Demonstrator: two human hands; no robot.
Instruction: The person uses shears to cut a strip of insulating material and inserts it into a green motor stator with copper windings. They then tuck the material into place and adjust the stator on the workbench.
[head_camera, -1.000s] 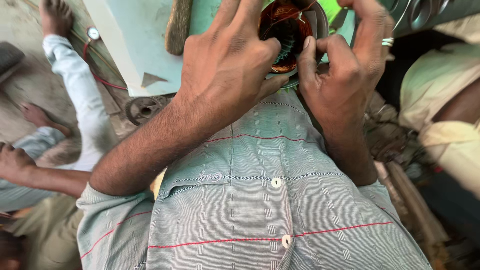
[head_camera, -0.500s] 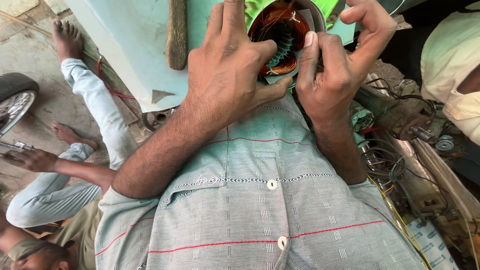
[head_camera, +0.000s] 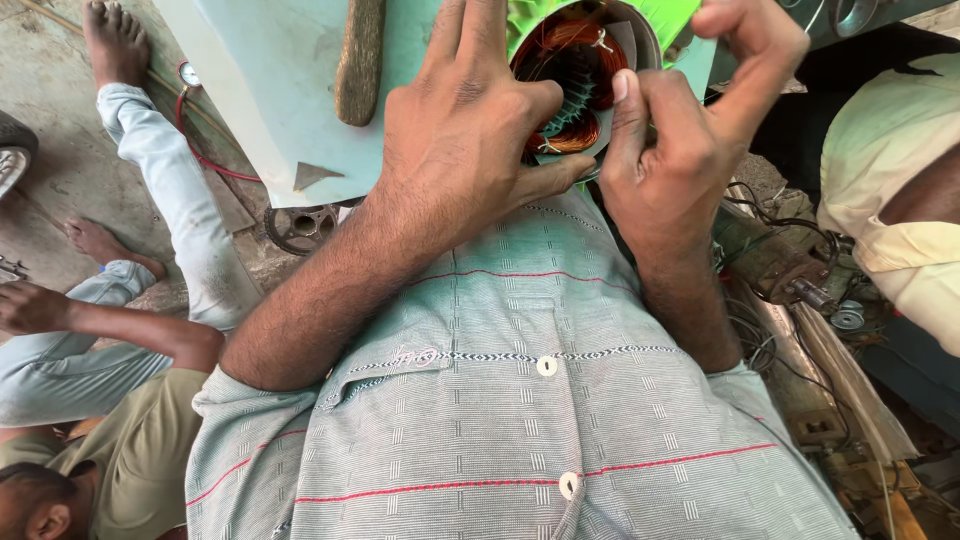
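Head view looks down past a grey checked shirt (head_camera: 520, 420) to a motor stator (head_camera: 585, 75) with copper windings (head_camera: 570, 45), set on a pale green counter (head_camera: 270, 90). Left hand (head_camera: 460, 150) lies flat over the stator's near rim, fingers spread, thumb beneath. Right hand (head_camera: 690, 130) pinches a paper slip (head_camera: 625, 40) at the stator's edge, its index finger curled above. A wooden handle (head_camera: 358, 60) lies well to the left.
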